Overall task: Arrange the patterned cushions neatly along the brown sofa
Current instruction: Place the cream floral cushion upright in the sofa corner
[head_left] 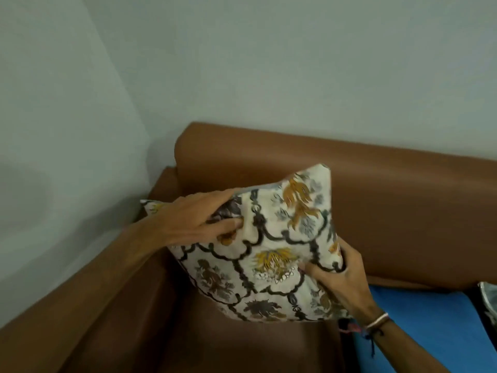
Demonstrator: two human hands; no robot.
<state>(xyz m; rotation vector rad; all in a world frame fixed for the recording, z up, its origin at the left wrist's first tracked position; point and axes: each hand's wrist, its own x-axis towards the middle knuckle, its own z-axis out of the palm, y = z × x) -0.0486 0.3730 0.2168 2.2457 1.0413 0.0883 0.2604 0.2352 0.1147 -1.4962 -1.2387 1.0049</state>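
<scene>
Cushion [258, 254], cream with dark lattice and yellow, orange and grey floral print, held up over the left end of the brown sofa [390, 205], in the corner by the armrest [88, 305] and in front of the backrest. Tilted, one corner pointing up against the backrest, lower edge near the seat; contact with the seat not discernible. Left hand [196, 216] on the upper left edge, fingers curled over the top and thumb pressed into the face, fabric bunched in the grip. Right hand [336, 275] at the right edge, fingers wrapped behind and thumb on the front, clamping the side. Thread bands [376, 321] on the right wrist. Blue covering [430, 327] on the seat to the right of the cushion. Edge of a second patterned item [488, 300] at the far right, mostly out of frame, type not determinable. Pale wall [242, 63] behind the sofa.
</scene>
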